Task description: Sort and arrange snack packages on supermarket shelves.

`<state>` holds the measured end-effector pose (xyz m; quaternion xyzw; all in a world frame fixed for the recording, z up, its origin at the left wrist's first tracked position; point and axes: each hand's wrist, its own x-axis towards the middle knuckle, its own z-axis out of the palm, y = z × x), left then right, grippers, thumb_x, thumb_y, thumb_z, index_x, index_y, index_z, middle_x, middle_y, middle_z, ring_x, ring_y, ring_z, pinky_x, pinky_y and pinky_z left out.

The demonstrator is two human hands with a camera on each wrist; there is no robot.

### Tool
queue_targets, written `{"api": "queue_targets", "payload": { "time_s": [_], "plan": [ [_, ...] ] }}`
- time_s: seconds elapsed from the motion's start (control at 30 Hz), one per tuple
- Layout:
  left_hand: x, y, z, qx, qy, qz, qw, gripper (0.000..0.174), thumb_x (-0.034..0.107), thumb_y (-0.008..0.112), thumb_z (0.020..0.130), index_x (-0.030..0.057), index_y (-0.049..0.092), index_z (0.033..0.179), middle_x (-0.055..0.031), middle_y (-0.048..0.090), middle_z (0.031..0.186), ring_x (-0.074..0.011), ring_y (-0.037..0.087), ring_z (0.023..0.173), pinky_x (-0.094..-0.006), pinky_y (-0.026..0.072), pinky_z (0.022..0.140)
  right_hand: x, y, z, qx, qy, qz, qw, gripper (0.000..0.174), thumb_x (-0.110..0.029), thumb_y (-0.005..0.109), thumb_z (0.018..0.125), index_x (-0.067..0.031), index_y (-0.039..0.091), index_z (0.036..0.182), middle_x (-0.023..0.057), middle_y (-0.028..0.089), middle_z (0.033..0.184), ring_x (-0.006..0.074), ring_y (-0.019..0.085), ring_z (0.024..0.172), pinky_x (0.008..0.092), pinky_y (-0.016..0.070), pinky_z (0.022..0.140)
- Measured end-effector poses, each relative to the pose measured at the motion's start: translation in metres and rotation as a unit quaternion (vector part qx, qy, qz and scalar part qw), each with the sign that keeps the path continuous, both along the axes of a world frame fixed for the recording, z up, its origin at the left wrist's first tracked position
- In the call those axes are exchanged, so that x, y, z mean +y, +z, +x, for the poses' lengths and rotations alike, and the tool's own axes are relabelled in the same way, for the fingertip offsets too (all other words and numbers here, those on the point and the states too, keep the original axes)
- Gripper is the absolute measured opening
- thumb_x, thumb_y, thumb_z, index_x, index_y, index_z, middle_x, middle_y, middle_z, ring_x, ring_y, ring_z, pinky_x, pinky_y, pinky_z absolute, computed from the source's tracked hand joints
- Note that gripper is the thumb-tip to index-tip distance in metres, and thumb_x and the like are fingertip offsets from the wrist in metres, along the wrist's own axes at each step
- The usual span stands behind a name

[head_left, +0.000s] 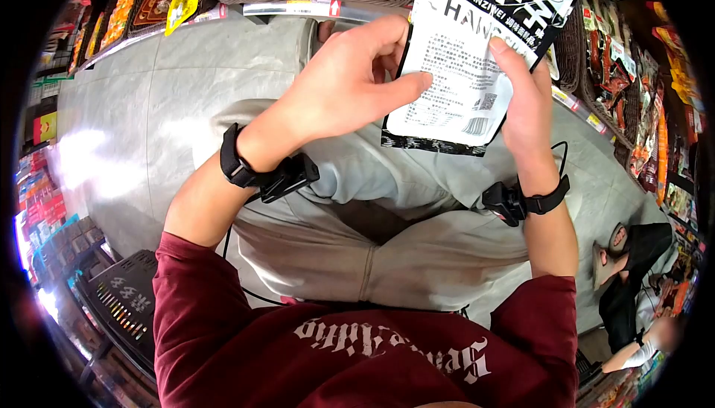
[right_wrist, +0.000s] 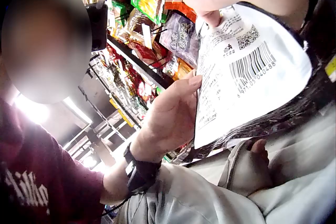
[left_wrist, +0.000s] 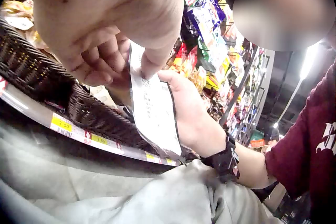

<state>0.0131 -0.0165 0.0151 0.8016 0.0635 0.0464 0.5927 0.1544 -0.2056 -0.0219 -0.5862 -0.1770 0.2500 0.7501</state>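
Note:
A black-and-white snack packet [head_left: 456, 103] is held up between both hands, its printed panel facing the head camera. My left hand [head_left: 346, 80] grips its left edge, thumb over the small print and the other fingers partly hidden behind. On the opposite edge my right hand [head_left: 525, 99] pinches the packet, thumb on the front. In the right wrist view a barcode and a square code show on the packet [right_wrist: 249, 92], whose black bottom edge looks crinkled. The left wrist view catches the packet [left_wrist: 155, 111] at a steep slant.
Wicker baskets [left_wrist: 100, 116] of packaged snacks line a shelf ahead, with price tags [left_wrist: 62, 123] along its edge. More hanging packets [head_left: 655, 132] are at the right. A black crate [head_left: 119, 296] stands at the left. Another person [head_left: 633, 289] is low at the right. Grey tiles [head_left: 186, 103] cover the floor.

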Motion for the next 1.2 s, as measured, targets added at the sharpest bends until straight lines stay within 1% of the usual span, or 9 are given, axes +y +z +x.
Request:
{"api": "queue_targets", "payload": {
  "time_s": [0.17, 0.3, 0.43, 0.5, 0.7, 0.97, 1.03, 1.1, 1.2],
  "plan": [
    [-0.002, -0.009, -0.003, -0.067, 0.030, 0.017, 0.997, 0.025, 0.015, 0.076, 0.092, 0.0016, 0.064, 0.109, 0.0000, 0.062, 0.080, -0.0080, 0.055, 0.069, -0.0268, 0.0476, 0.061, 0.008, 0.002, 0.000, -0.030, -0.008, 0.002, 1.000, 0.030, -0.017, 0.066, 0.101, 0.0011, 0.062, 0.125, 0.0072, 0.071, 0.118, 0.0127, 0.065, 0.104, 0.0292, 0.0507, 0.091],
    [-0.006, -0.009, -0.002, -0.164, 0.046, 0.078, 0.982, 0.021, 0.013, 0.075, 0.092, 0.0020, 0.059, 0.097, -0.0042, 0.057, 0.074, -0.0126, 0.055, 0.064, -0.0301, 0.0482, 0.060, 0.002, -0.004, 0.009, -0.148, -0.036, -0.065, 0.986, 0.063, -0.020, 0.075, 0.095, -0.0006, 0.042, 0.145, 0.0144, 0.058, 0.132, 0.0191, 0.057, 0.119, 0.0321, 0.0470, 0.101],
    [-0.006, -0.005, -0.008, -0.225, 0.034, 0.240, 0.944, 0.016, 0.014, 0.071, 0.091, 0.0040, 0.059, 0.095, -0.0158, 0.062, 0.079, -0.0363, 0.065, 0.072, -0.0441, 0.0520, 0.064, -0.009, 0.014, 0.005, -0.244, 0.026, -0.068, 0.967, 0.072, -0.024, 0.079, 0.091, -0.0024, 0.042, 0.149, 0.0193, 0.050, 0.144, 0.0269, 0.053, 0.128, 0.0404, 0.0437, 0.110],
    [-0.010, -0.006, -0.004, -0.267, 0.010, 0.289, 0.919, 0.015, 0.014, 0.070, 0.091, 0.0042, 0.060, 0.095, -0.0165, 0.063, 0.083, -0.0376, 0.065, 0.076, -0.0468, 0.0524, 0.066, -0.012, 0.028, -0.010, -0.209, 0.105, -0.024, 0.972, 0.081, -0.029, 0.078, 0.092, -0.0004, 0.035, 0.155, 0.0203, 0.046, 0.151, 0.0334, 0.049, 0.137, 0.0449, 0.0403, 0.114],
    [-0.052, 0.007, 0.018, -0.325, -0.099, 0.389, 0.856, 0.015, 0.013, 0.070, 0.088, 0.0049, 0.061, 0.096, -0.0132, 0.060, 0.085, -0.0355, 0.062, 0.080, -0.0452, 0.0523, 0.071, -0.023, 0.048, -0.031, -0.108, 0.046, 0.038, 0.992, 0.044, -0.014, 0.062, 0.104, 0.0015, 0.049, 0.143, 0.0084, 0.061, 0.134, 0.0126, 0.057, 0.119, 0.0307, 0.0456, 0.103],
    [-0.060, 0.043, 0.007, -0.284, -0.154, 0.414, 0.851, 0.024, 0.019, 0.073, 0.088, 0.0062, 0.066, 0.107, -0.0122, 0.067, 0.099, -0.0332, 0.065, 0.095, -0.0435, 0.0539, 0.083, -0.067, 0.037, 0.000, -0.072, -0.058, 0.060, 0.994, 0.031, -0.013, 0.062, 0.104, 0.0005, 0.060, 0.132, 0.0037, 0.068, 0.125, 0.0114, 0.061, 0.112, 0.0308, 0.0475, 0.099],
    [-0.031, 0.058, -0.037, -0.277, -0.112, 0.467, 0.833, 0.024, 0.017, 0.074, 0.088, 0.0057, 0.069, 0.108, -0.0126, 0.069, 0.106, -0.0338, 0.066, 0.100, -0.0442, 0.0539, 0.088, -0.079, 0.030, 0.002, -0.007, -0.054, 0.107, 0.993, 0.032, -0.010, 0.063, 0.103, -0.0001, 0.059, 0.133, 0.0054, 0.067, 0.128, 0.0134, 0.063, 0.114, 0.0320, 0.0483, 0.100],
    [-0.012, 0.090, -0.102, -0.189, 0.070, 0.405, 0.892, 0.024, 0.005, 0.073, 0.088, 0.0008, 0.071, 0.112, -0.0159, 0.070, 0.112, -0.0338, 0.066, 0.104, -0.0406, 0.0518, 0.093, -0.089, 0.019, 0.000, 0.057, -0.085, 0.119, 0.988, 0.032, -0.009, 0.062, 0.103, -0.0001, 0.058, 0.133, 0.0072, 0.067, 0.130, 0.0157, 0.064, 0.115, 0.0333, 0.0492, 0.101],
    [0.056, 0.033, -0.226, -0.056, 0.319, 0.258, 0.910, 0.015, 0.006, 0.067, 0.094, -0.0029, 0.065, 0.107, -0.0064, 0.065, 0.096, -0.0166, 0.058, 0.086, -0.0294, 0.0475, 0.084, -0.098, -0.007, 0.006, 0.098, -0.097, 0.132, 0.982, 0.033, -0.006, 0.064, 0.101, 0.0000, 0.058, 0.132, 0.0094, 0.068, 0.128, 0.0181, 0.065, 0.115, 0.0352, 0.0499, 0.102]
  ]
}}
